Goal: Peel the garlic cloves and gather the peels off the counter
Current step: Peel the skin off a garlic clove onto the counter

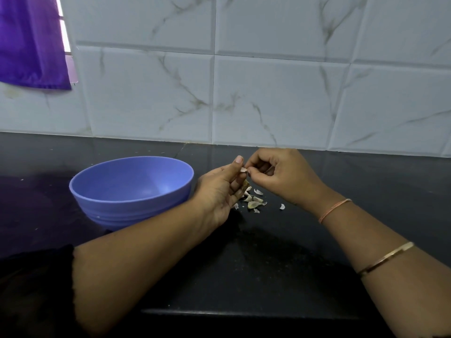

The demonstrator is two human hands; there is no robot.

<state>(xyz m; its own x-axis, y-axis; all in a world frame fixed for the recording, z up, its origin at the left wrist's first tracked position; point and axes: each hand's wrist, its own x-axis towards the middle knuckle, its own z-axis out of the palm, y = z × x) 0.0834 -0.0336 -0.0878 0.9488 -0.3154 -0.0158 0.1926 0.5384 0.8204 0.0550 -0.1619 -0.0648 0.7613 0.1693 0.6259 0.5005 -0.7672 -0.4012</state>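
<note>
1. Far left, 10 o'clock of the scene: a purple cloth [31,42] hangs over the white marble-veined wall tiles [268,93].
2. Low left, 8 o'clock: a black sleeve [36,289] covers the upper part of the left arm.
3. Round blue plastic bowl [127,213] stands upright on the glossy black stone counter [268,264], at 9 o'clock of the hands and just beside the left wrist. Nothing shows inside it from here.
4. The left hand [219,191] is raised off the counter w/ palm turned up and thumb pointing to 12. Its fingers curl in and pinch a small pale garlic clove [244,170].
5. That clove sits between both hands, above the counter, approx. centre of the scene.
6. Straight below it, at 6 o'clock, is a loose heap of thin whitish garlic peels [253,203] on the counter, near the left fingertips. One stray curled peel [282,206] lies apart at 3 o'clock of the heap.
7. The right hand [280,176] comes in from 4 o'clock w/ fingers curled; thumb and forefinger nip the same clove at its right end. I can't tell whether it's skin or flesh they've got.
8. On the right wrist is a thin pink thread band [334,209]; further down the forearm, a gold metal bangle [388,258].
</note>
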